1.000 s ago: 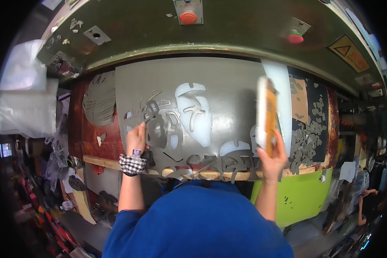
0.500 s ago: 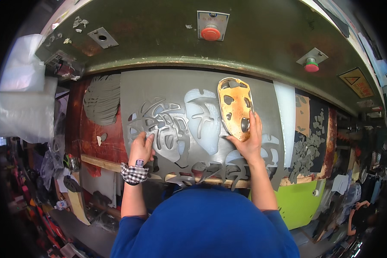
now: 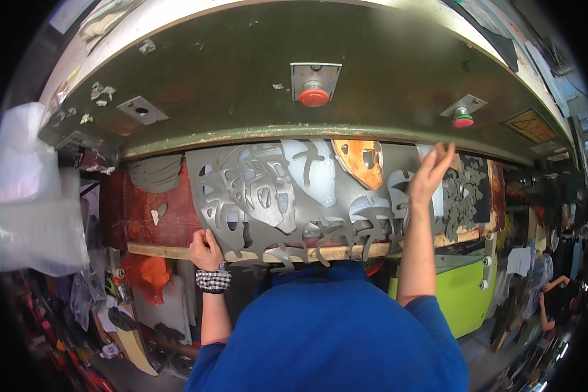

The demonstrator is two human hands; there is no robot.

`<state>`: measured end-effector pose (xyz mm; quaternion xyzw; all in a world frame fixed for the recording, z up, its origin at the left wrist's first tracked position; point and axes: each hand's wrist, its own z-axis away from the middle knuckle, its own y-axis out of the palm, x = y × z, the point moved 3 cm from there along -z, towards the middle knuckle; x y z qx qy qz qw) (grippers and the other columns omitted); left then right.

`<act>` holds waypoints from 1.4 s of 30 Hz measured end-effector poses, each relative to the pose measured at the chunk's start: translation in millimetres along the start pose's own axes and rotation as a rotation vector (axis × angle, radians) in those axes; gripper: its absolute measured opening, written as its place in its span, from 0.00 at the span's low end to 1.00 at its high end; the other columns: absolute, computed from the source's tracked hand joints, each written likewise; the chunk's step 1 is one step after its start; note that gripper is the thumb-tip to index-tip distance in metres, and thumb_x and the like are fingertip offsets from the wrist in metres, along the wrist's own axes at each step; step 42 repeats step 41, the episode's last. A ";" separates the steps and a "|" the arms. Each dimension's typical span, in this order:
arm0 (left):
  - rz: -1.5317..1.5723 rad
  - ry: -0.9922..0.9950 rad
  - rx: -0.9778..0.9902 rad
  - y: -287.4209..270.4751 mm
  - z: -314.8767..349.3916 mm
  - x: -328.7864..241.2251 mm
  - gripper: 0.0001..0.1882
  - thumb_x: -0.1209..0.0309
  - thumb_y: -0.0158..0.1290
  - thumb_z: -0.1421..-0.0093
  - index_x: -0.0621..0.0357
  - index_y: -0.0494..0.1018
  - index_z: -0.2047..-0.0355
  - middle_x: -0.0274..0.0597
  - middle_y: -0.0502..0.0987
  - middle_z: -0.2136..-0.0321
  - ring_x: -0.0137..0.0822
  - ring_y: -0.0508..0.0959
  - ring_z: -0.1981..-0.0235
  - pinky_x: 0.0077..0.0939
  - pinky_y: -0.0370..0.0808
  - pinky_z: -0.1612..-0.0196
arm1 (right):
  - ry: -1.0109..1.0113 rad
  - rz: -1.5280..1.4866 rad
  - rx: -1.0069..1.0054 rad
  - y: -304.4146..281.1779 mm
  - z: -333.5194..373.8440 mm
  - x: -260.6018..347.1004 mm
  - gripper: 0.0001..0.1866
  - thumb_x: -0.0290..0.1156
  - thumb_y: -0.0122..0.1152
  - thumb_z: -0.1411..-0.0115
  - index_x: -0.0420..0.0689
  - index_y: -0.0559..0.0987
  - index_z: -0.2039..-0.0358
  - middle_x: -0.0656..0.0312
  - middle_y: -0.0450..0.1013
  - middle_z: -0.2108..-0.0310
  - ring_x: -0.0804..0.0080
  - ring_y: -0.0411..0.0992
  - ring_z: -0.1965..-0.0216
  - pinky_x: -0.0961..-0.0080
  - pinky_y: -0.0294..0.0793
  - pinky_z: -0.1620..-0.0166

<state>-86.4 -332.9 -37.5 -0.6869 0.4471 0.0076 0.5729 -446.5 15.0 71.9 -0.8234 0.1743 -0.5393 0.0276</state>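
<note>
A grey foam sheet (image 3: 393, 219) full of cut-out openings lies on the machine bed. Near its back edge rests a yellow-brown, sole-shaped cutting die (image 3: 359, 162); the machine's front hides its far end. My left hand (image 3: 206, 251) is curled closed at the sheet's front left corner, by the wooden edge; what its fingers hold, if anything, is hidden. Raised over the right side of the bed, my right hand (image 3: 431, 173) holds nothing. Its fingers stretch up, a little below a green-ringed red push button (image 3: 462, 121), apart from it.
Across the back runs the dark green machine front (image 3: 228, 72), with a red mushroom button (image 3: 313, 97) at its middle. A stack of grey cut pieces (image 3: 155, 174) lies at left, many small grey scraps (image 3: 464, 196) at right. A light wooden rail (image 3: 157, 250) borders the front.
My right hand has let go of the die and moved right, toward the green-ringed button. My left hand has left the cut-outs for the sheet's front left corner. The view has shifted.
</note>
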 end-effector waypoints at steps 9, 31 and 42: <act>-0.055 0.054 0.004 39.6 -78.8 -34.0 0.11 0.63 0.48 0.35 0.55 0.74 0.66 0.50 0.76 0.78 0.53 0.75 0.75 0.44 0.68 0.71 | -0.292 0.472 -0.125 42.8 -79.2 44.5 0.54 0.57 0.48 0.38 0.31 0.30 0.35 0.23 0.19 0.38 0.27 0.31 0.35 0.48 0.39 0.34; 0.128 -0.002 0.006 44.8 -79.4 -9.2 0.18 0.59 0.43 0.33 0.62 0.68 0.71 0.60 0.69 0.80 0.58 0.68 0.79 0.42 0.67 0.73 | 0.336 0.588 0.238 -83.3 18.1 -75.7 0.22 0.46 0.54 0.37 0.38 0.77 0.76 0.45 0.72 0.75 0.47 0.72 0.71 0.61 0.68 0.67; 0.221 -0.177 0.194 -6.4 -13.2 41.8 0.20 0.59 0.41 0.31 0.65 0.67 0.71 0.53 0.71 0.79 0.43 0.64 0.78 0.38 0.67 0.69 | 0.337 0.612 0.161 -158.4 79.5 -37.4 0.14 0.33 0.61 0.40 0.35 0.77 0.76 0.54 0.72 0.79 0.65 0.68 0.77 0.70 0.69 0.68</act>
